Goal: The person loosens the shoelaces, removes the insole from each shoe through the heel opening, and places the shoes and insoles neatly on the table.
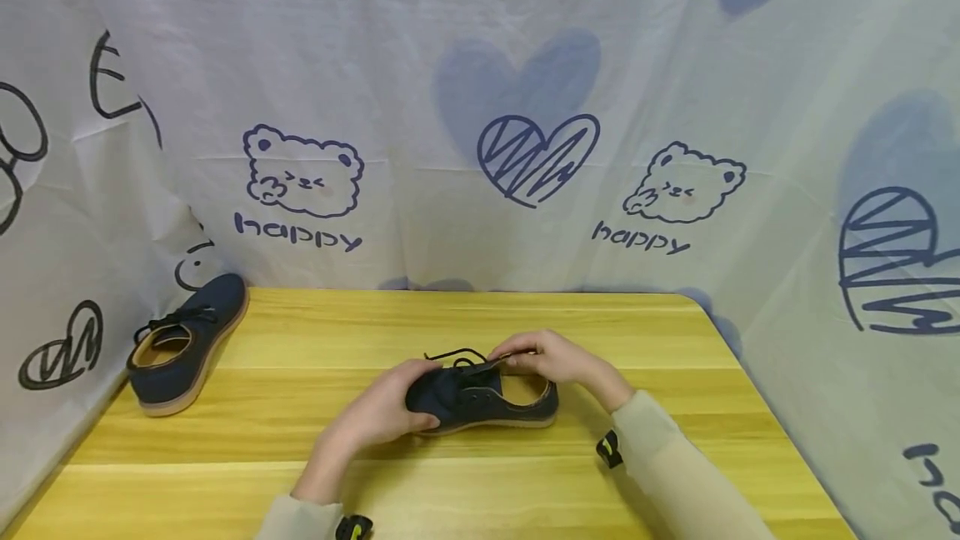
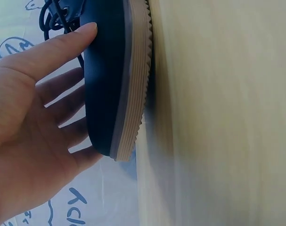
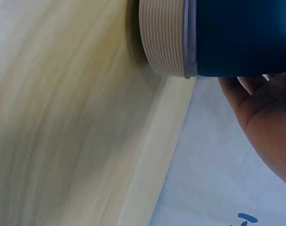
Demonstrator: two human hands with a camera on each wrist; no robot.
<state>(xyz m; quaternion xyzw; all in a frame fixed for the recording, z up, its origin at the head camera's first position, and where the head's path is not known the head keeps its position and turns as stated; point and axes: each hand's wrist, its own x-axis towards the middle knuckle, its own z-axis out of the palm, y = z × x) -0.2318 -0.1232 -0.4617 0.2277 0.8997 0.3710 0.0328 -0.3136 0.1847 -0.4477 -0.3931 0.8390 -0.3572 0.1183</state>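
Observation:
A dark navy lace-up shoe (image 1: pixel 480 402) with a tan ridged sole lies on the table, toe to the left and heel to the right. My left hand (image 1: pixel 390 407) grips its toe, the thumb on the near side and the fingers round the far side, as the left wrist view also shows. At the opening's far edge, my right hand (image 1: pixel 551 357) pinches the upper beside the tongue. Black laces (image 1: pixel 461 354) stick up loosely over the far side. In the right wrist view the heel (image 3: pixel 241 37) hides most of the right fingers.
The matching shoe (image 1: pixel 187 344) stands at the table's left edge, toe pointing to the back, its laces tied. A white printed cloth (image 1: pixel 420 223) hangs behind and along both sides of the wooden table (image 1: pixel 637 473).

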